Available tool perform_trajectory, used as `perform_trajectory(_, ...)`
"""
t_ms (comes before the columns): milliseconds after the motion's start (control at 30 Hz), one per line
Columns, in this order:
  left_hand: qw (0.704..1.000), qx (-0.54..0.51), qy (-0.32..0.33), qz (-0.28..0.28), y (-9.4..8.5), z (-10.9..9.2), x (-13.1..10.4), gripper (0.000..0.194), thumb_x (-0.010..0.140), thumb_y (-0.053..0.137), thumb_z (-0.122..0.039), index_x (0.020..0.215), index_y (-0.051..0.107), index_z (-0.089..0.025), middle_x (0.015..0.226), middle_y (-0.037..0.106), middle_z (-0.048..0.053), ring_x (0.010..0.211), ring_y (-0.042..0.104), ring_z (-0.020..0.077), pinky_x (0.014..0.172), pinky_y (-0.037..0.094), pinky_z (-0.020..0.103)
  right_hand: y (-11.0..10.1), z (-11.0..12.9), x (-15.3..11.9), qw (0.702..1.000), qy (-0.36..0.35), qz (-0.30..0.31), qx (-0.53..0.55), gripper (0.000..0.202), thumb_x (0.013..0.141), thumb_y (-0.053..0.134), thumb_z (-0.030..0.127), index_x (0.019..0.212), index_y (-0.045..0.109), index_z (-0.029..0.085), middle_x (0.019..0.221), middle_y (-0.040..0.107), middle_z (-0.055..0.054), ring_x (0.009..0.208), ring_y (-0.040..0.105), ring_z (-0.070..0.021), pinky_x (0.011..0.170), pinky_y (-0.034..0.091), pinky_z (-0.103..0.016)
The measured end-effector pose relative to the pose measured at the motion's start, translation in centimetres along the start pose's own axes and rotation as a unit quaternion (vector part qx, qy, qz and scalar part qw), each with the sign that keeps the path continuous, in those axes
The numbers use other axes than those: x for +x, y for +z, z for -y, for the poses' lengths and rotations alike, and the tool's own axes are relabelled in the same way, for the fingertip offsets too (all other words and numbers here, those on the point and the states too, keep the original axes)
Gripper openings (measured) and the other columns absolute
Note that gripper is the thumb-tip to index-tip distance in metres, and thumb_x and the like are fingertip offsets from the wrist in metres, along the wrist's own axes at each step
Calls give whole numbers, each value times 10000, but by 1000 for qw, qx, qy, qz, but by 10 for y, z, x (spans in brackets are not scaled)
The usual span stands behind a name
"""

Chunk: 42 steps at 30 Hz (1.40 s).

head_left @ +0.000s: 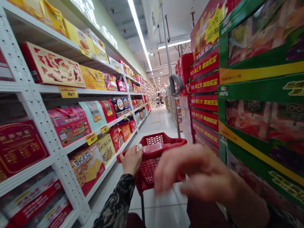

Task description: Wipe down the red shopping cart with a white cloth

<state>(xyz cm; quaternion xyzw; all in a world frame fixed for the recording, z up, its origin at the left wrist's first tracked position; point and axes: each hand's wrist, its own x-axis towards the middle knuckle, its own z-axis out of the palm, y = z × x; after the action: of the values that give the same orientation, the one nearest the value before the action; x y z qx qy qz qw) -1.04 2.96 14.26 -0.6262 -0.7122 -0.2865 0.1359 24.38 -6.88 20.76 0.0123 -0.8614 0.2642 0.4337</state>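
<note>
My left hand (131, 160) is wrapped round the left end of the handle of a red shopping cart (155, 167). A small pale thing (139, 148) shows at its fingers, too small to make out. My right hand (192, 168) is raised close to the camera, in front of the cart's right side, and blurred by motion. Its fingers are bent, with a gap between them and the thumb, and nothing shows in it. The right hand hides part of the cart's basket and handle. The cart stands in front of my legs.
White shelves (35, 103) with boxed food and yellow price tags line the left side. Stacked green gift boxes (258, 73) and red cartons (204, 84) rise close on the right. A metal pole (165, 33) stands beyond the cart. Far down the tiled aisle (156, 119) is another cart.
</note>
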Motion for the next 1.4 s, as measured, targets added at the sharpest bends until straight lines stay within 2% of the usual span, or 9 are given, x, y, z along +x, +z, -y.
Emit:
perform_trajectory(67,1000,-17,18,-9,2,-15,-2,341,863,385,-343,1152,523,-225,1174,614,92,1070,548,230,1019,242,506,-7,-12,26,976,66,-144,-149,232,840,454,228,980,634,188,922,665,-43,878,607,-154,836,476,-322)
perform_trajectory(133,998,-32,60,-7,6,-36,-5,329,862,394,-335,1150,519,-238,1178,609,77,1058,554,224,1023,242,518,-13,-43,38,917,123,-239,-295,270,790,442,166,968,644,159,983,663,-76,958,588,-185,902,442,-359)
perform_trajectory(300,973,-53,223,13,24,-89,-16,278,869,396,-323,1106,515,-242,1165,607,54,1077,543,201,1067,189,550,-11,-129,14,825,305,-159,-448,398,779,397,111,1121,595,151,1219,583,-110,1167,480,-215,1020,309,-421)
perform_trajectory(433,967,-31,251,-2,30,-88,-20,290,866,401,-283,1141,482,-239,1227,571,63,1145,502,203,1089,134,560,-3,-149,-8,793,381,-109,-463,367,832,376,161,1138,575,190,1245,568,-96,1185,460,-228,1029,244,-493)
perform_trajectory(667,993,2,117,-27,13,-42,-10,310,865,407,-311,1158,488,-250,1260,552,82,1142,508,242,1062,150,594,-2,-155,-17,791,402,-94,-452,350,832,380,156,1101,601,186,1239,567,-110,1195,448,-238,1023,246,-523)
perform_trajectory(1000,972,-19,233,6,30,-83,-22,326,869,401,-277,1187,466,-250,1287,534,74,1192,472,218,1090,136,569,6,-155,-15,807,390,-113,-428,345,851,361,171,1119,577,205,1221,582,-94,1188,455,-221,1036,203,-538)
perform_trajectory(1100,980,-13,200,4,22,-55,-17,344,876,392,-308,1212,448,-259,1309,520,65,1193,471,219,1095,99,571,4,-151,-16,809,387,-110,-429,323,837,374,150,1059,604,195,1205,592,-94,1197,447,-222,1037,192,-548)
perform_trajectory(1267,1000,16,21,2,2,5,-4,380,881,365,-352,1216,458,-199,1253,557,118,1120,518,255,1065,150,569,7,-147,-13,804,393,-116,-431,309,817,396,134,1018,623,194,1176,607,-94,1186,449,-225,1039,186,-539)
perform_trajectory(1400,1000,17,-3,13,-1,18,-3,407,889,328,-357,1230,443,-168,1244,560,150,1082,534,260,1015,222,581,21,-150,-4,820,357,-105,-435,309,821,396,152,1040,612,181,1174,605,-99,1155,469,-219,1038,207,-510)
